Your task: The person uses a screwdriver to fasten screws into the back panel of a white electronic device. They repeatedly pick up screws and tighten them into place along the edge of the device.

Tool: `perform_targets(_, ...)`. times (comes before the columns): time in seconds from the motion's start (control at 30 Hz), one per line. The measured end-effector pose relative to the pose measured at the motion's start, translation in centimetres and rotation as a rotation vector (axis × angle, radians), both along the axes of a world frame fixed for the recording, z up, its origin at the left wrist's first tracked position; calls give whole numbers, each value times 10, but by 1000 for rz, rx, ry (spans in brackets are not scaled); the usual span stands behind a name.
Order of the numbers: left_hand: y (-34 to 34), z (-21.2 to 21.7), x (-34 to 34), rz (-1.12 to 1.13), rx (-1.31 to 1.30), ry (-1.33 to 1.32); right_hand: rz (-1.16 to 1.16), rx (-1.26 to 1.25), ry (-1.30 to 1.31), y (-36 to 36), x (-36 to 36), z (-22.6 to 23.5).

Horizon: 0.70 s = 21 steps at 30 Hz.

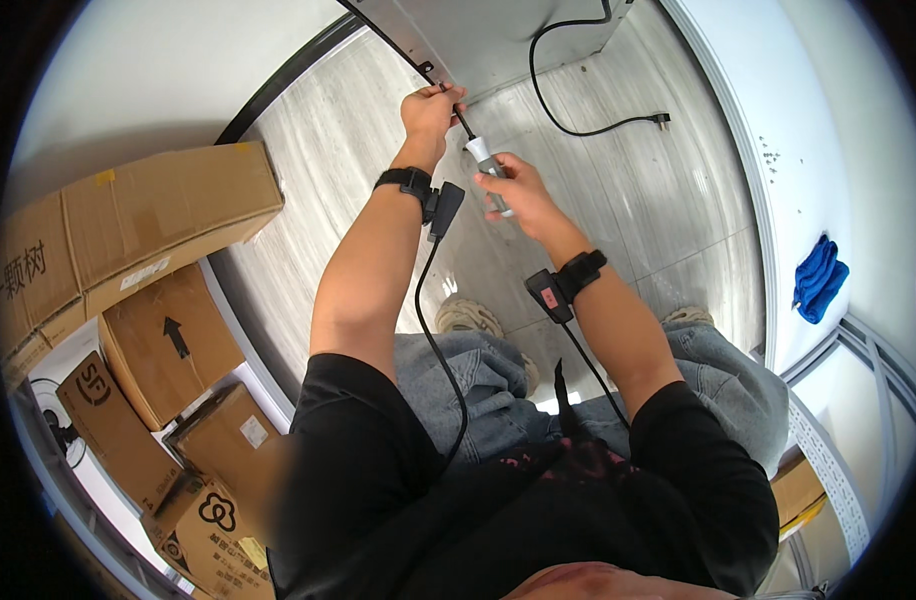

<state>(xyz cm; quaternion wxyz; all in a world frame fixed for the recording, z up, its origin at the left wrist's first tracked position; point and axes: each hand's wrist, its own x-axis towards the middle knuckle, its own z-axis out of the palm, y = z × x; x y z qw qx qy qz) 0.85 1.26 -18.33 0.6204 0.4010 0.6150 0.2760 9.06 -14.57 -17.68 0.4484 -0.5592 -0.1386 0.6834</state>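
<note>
My right hand (pixel 521 192) is closed around the grey and white handle of a screwdriver (pixel 480 155). Its dark shaft slants up and left toward the lower edge of a grey metal appliance (pixel 488 45). At that edge, my left hand (pixel 434 112) has its fingers pinched around the far end of the shaft. The fingers hide the tip and any screw there. A small dark bracket (pixel 425 67) sticks out from the appliance edge just beyond the left hand.
A black power cord (pixel 550 108) curves over the pale wood-look floor (pixel 628 170), its plug lying to the right. Cardboard boxes (pixel 183 215) are stacked on the left. A blue cloth (pixel 820 280) is at the right, near a grey metal frame (pixel 873 370). Cables hang from both wrist devices.
</note>
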Motion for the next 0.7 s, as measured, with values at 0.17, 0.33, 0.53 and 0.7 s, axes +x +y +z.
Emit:
perform_targets(0.17,2,-2,0,-5,-17,19,11,-4,266,-1,10,-5)
perform_targets(0.33,1,2,0,5,11,-11,-33,55,75,-4,-12,-24)
perform_targets(0.53,-1,1,0,-17,2,0,12,-38,-20,-5,-16,-12)
perform_targets(0.7,-1,6,1,-35,-5,-9,-11,-12,594,-7,12,-18)
